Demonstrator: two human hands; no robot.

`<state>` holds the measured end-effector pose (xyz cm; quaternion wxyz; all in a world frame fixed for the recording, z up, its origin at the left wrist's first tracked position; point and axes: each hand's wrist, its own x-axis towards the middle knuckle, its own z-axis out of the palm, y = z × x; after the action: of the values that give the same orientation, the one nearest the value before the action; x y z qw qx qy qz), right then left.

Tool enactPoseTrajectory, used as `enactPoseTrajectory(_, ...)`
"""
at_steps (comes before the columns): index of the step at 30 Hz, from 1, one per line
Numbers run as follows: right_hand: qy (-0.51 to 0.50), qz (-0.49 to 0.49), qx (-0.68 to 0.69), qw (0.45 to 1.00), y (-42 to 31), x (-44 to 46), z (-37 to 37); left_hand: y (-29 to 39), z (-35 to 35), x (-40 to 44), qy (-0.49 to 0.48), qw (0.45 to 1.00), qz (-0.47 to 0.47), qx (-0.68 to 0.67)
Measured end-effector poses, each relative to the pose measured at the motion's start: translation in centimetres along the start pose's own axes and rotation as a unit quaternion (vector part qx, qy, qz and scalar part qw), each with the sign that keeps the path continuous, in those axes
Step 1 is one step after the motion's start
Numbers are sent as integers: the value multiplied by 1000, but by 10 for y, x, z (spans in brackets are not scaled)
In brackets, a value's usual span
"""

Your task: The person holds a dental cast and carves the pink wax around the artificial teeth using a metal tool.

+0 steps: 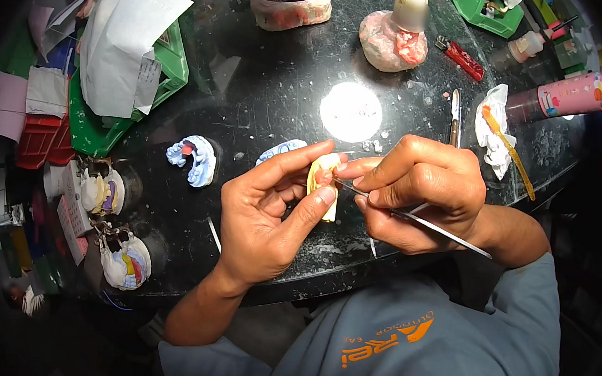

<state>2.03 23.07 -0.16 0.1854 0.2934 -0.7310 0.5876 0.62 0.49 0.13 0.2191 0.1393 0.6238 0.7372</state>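
Observation:
My left hand (264, 216) pinches a small yellow dental model (329, 210) with a pale top and a pink patch, held above the front of the black table. My right hand (427, 195) grips a thin metal tool (442, 231) like a pen. The tool's tip meets the model near its pink patch, partly hidden by my fingers. Behind my left hand a blue dental cast (281, 149) lies partly covered. Another blue arch-shaped cast (195, 161) rests farther left.
Articulated models (127, 264) stand at the left edge. Green trays (166, 78) hold papers. At the back are a pinkish lump with a rounded cap (389, 48) and a red lighter (463, 60). On the right lie a knife (456, 118), a tissue (492, 151) and a pink container (579, 94).

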Motion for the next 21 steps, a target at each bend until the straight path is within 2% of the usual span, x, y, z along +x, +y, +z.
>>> enactPoseTrajectory(12, -7, -2, -20, 1000, 1, 0, 0, 1, 0, 1, 1, 1000, 5, 8)
enactPoseTrajectory(15, -10, 2, -24, 1000, 0, 1, 0, -2, 5, 1, 26, 999, 20, -22)
enactPoseTrajectory(21, -5, 6, -14, 1000, 0, 2, -1, -4, 2, 1, 16, 999, 15, -38)
